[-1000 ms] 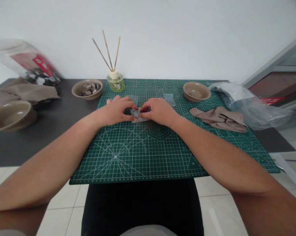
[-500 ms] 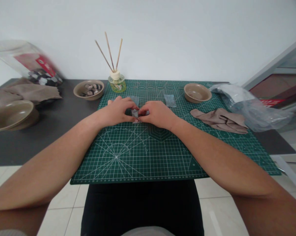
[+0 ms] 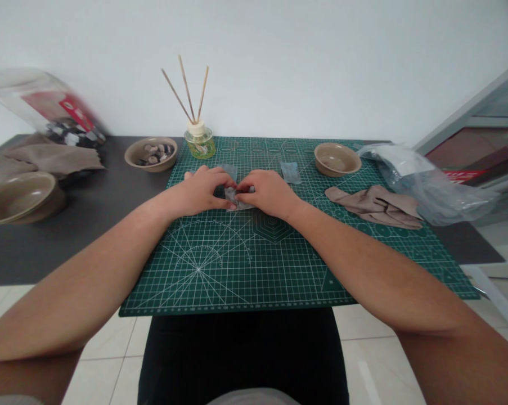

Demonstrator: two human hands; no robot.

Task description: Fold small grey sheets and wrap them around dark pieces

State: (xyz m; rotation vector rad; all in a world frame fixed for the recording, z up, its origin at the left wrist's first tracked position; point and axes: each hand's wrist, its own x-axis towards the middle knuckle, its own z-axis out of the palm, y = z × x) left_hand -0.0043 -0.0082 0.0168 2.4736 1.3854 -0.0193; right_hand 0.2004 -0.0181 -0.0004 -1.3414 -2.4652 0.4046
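At the middle of the green cutting mat, my left hand (image 3: 203,190) pinches the left side of a small clear plastic packet (image 3: 239,203) between thumb and fingertips. From the right, my right hand (image 3: 273,194) has thumb and fingers closed on the same packet near its middle. The packet looks crumpled and whitish; fingers partly cover it, and its contents are too small to tell. One flat bluish packet (image 3: 229,169) lies just behind my left hand, partly hidden by it. Another flat packet (image 3: 290,172) lies behind my right hand.
The cutting mat (image 3: 211,281) covers a dark table. Reed diffuser (image 3: 200,140) and bowl of dark pieces (image 3: 151,155) stand back left. Left are a larger bowl (image 3: 19,197), brown cloth (image 3: 46,160) and clear jar (image 3: 63,107). Right are another bowl (image 3: 337,160), cloth (image 3: 376,207) and plastic bag (image 3: 435,191).
My right fingertips have shifted slightly on the packet, and more of its near side shows below them. My left hand holds almost the same place. The whole view has slid a little.
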